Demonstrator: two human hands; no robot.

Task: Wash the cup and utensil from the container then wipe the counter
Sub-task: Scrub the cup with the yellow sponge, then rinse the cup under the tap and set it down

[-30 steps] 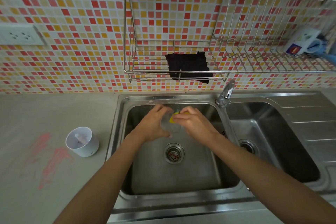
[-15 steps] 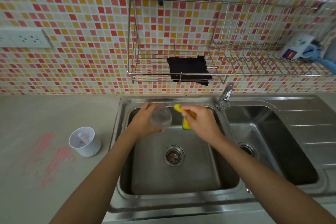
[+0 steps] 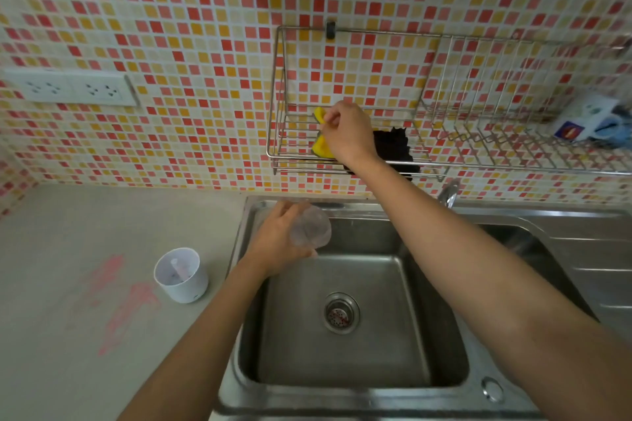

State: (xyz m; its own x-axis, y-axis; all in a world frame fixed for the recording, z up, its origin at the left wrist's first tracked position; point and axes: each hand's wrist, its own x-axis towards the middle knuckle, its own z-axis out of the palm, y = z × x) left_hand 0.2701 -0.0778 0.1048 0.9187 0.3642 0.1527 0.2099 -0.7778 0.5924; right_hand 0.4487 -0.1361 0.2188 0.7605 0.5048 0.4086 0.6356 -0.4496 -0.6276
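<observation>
cup (image 3: 311,231): clear plastic, tipped on its side, held over the sink (image 3: 376,335) at about 10 o'clock from the drain (image 3: 341,313), near the basin's back-left corner. left hand (image 3: 278,243) holds it, fingers curled round its wall. right hand (image 3: 349,133) is up at 12 o'clock in the wire rack (image 3: 307,161) on the tiled wall, fingers pinching the upper edge of a yellow sponge (image 3: 321,147). the sponge hangs bent, lower end at the rack floor, at 9 o'clock of a black cloth (image 3: 393,147).

judged step: parking the sponge so the cup can be rinsed. to do it well, lay the sponge flat on the wires and let go only once it rests, else it may drop into the basin. hold the cup over the basin so drips stay off the worktop (image 3: 68,249). it is likely slick if soapy, so grip firm. tap (image 3: 449,193) sits at 2 o'clock from the drain.

white container (image 3: 181,275) stands at 9 o'clock on the worktop, utensil (image 3: 178,270) inside, not yet washed. pink smears (image 3: 130,301) beside it await wiping.
</observation>
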